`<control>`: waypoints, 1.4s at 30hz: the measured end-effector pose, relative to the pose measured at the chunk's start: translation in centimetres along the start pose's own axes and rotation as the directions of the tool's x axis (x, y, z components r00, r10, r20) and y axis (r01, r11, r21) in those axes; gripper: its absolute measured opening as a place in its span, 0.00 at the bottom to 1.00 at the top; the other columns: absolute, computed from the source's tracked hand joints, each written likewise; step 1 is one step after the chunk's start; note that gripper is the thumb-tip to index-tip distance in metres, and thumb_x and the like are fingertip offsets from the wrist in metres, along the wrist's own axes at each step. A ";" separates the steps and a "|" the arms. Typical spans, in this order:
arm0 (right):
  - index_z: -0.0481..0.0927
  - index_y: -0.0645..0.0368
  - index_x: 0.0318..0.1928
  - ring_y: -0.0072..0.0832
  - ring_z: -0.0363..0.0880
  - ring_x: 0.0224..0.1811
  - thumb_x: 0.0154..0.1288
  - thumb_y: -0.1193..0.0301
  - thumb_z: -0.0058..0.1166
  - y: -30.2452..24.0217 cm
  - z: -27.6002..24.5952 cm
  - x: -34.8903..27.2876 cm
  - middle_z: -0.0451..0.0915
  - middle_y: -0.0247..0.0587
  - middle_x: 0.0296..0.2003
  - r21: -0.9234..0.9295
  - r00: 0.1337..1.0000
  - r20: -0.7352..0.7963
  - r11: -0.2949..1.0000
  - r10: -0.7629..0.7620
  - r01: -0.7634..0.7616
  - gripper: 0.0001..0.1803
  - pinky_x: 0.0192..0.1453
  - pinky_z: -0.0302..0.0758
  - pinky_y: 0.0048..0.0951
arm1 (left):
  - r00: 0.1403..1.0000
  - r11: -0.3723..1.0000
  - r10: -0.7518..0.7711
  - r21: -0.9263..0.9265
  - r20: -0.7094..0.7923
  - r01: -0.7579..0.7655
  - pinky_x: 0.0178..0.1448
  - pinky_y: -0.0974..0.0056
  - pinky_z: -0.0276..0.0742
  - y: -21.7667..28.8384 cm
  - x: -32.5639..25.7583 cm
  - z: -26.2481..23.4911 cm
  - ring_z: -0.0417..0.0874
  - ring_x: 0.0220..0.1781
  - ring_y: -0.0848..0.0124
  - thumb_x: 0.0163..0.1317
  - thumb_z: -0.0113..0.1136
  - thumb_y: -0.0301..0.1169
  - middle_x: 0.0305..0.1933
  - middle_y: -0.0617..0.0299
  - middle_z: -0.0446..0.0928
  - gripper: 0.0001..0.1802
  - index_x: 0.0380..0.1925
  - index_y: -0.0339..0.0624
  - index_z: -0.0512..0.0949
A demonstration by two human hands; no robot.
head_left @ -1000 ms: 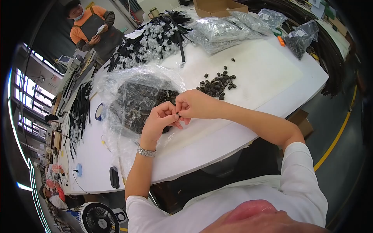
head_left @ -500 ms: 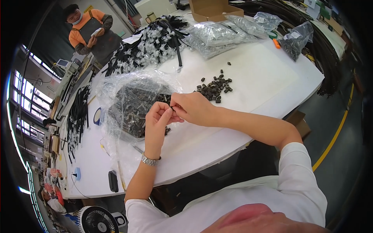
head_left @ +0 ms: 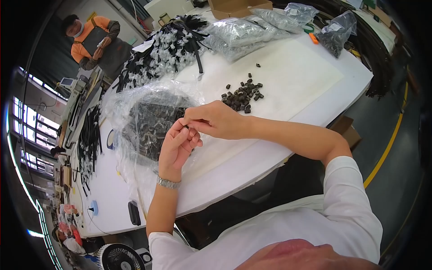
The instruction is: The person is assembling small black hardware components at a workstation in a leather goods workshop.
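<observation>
Over the edge of a clear plastic bag (head_left: 118, 110) filled with small dark parts, my two hands meet. My right hand (head_left: 217, 119) comes in from the right, thumb and forefinger pinched on a small black piece (head_left: 186, 127). Below and left of it, my left hand (head_left: 176, 147) has its palm turned up and its fingers curled; its fingertips meet the same piece. Most of that piece is hidden by the fingers, so its exact kind cannot be told. Just beyond my right hand, a loose pile of short black plastic pieces (head_left: 243, 95) lies on the white table (head_left: 292, 81).
Bundles of black straps (head_left: 173, 47) with clear wrapping lie at the far left. Filled clear bags (head_left: 243, 36) and an open cardboard box (head_left: 238, 8) stand at the back. A person in orange (head_left: 94, 40) stands beyond the table. A fan (head_left: 119, 257) is at lower left.
My left thumb has come away from its pinch and the left palm has opened upward. My right hand still pinches the small piece. The whole view has shifted slightly.
</observation>
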State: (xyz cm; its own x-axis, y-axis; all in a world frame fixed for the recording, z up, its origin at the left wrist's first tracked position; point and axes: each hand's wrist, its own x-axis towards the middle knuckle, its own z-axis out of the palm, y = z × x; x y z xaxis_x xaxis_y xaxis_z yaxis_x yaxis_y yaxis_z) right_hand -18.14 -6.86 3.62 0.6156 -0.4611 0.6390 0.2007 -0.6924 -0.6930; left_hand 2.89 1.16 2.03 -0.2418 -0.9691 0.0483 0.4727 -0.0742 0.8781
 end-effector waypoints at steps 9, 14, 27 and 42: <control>0.81 0.57 0.44 0.35 0.88 0.35 0.74 0.75 0.58 0.9 -0.1 -0.1 0.87 0.42 0.33 0.057 1.000 -0.001 0.998 -0.028 0.028 0.02 0.42 0.82 0.32 | 0.995 0.985 0.087 0.155 -0.051 -0.078 0.46 0.56 0.91 1.0 0.0 1.5 0.88 0.39 0.67 0.73 0.59 0.25 0.40 0.57 0.82 0.10 0.51 0.36 0.76; 0.85 0.58 0.46 0.19 0.80 0.30 0.76 0.74 0.59 0.1 -0.2 0.3 0.84 0.31 0.32 0.209 0.994 0.087 0.974 0.073 -0.090 0.04 0.38 0.78 0.26 | 0.991 0.976 0.126 0.182 -0.040 -0.117 0.44 0.56 0.92 1.6 -0.2 1.3 0.90 0.36 0.66 0.71 0.59 0.22 0.37 0.56 0.83 0.07 0.46 0.35 0.76; 0.86 0.62 0.49 0.27 0.88 0.37 0.71 0.76 0.62 0.4 0.6 -0.2 0.88 0.40 0.37 -0.051 0.998 0.018 0.997 0.054 -0.053 0.09 0.46 0.83 0.29 | 0.890 0.702 0.379 0.706 -0.255 -0.096 0.40 0.66 0.90 0.6 -0.4 3.6 0.89 0.34 0.72 0.69 0.59 0.18 0.36 0.55 0.85 0.04 0.42 0.30 0.77; 0.84 0.60 0.47 0.43 0.87 0.32 0.66 0.77 0.62 1.8 0.3 -0.9 0.86 0.44 0.31 -0.484 0.978 0.092 0.850 -0.186 0.208 0.09 0.35 0.82 0.39 | 0.883 0.579 0.385 0.815 -0.267 -0.006 0.34 0.70 0.85 0.3 0.0 4.9 0.88 0.29 0.75 0.69 0.62 0.20 0.31 0.57 0.86 0.03 0.39 0.30 0.79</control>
State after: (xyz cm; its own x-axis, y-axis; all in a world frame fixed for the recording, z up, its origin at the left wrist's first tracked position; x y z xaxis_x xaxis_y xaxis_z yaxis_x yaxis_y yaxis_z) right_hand -18.10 -7.51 1.63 0.6349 -0.2709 0.7235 -0.0708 -0.9530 -0.2947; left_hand -1.10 2.28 4.57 0.1952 -0.9473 0.2539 -0.4156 0.1546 0.8963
